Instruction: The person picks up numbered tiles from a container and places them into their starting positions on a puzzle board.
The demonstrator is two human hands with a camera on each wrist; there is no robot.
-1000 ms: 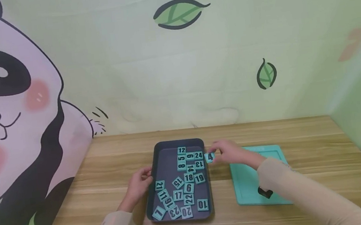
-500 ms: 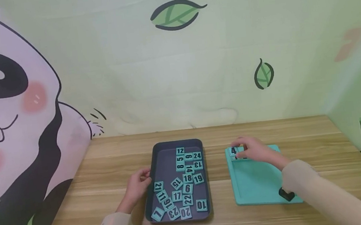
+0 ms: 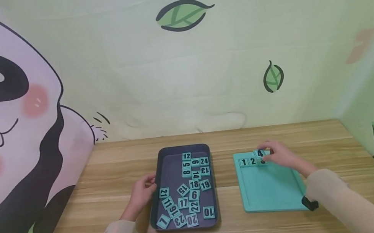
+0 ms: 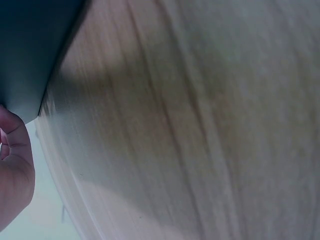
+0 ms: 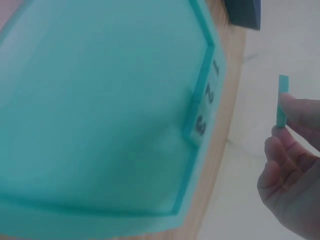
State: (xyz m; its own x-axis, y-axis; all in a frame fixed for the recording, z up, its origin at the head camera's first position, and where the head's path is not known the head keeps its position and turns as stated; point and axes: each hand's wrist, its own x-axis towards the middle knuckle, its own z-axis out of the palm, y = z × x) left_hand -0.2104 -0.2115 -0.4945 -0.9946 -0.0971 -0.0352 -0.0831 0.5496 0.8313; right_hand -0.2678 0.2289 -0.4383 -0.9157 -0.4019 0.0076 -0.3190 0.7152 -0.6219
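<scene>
Above board (image 3: 271, 189), tile 4 (image 3: 259, 153) right-way-up

A lane of wooden table (image 3: 228, 192) runs between the dark tray (image 3: 215, 190) and the left edge of the teal board (image 3: 271, 189). Room reaches from the board's near edge to tile 1 (image 3: 243, 162), tile 2 (image 3: 252, 161) and tile 3 (image 5: 200, 125) at its far-left corner; the right hand (image 3: 280, 156), pinching tile 4 (image 3: 259, 153), bars the way over tile 3. The left hand (image 3: 142, 194) blocks the tray's left edge.
</scene>
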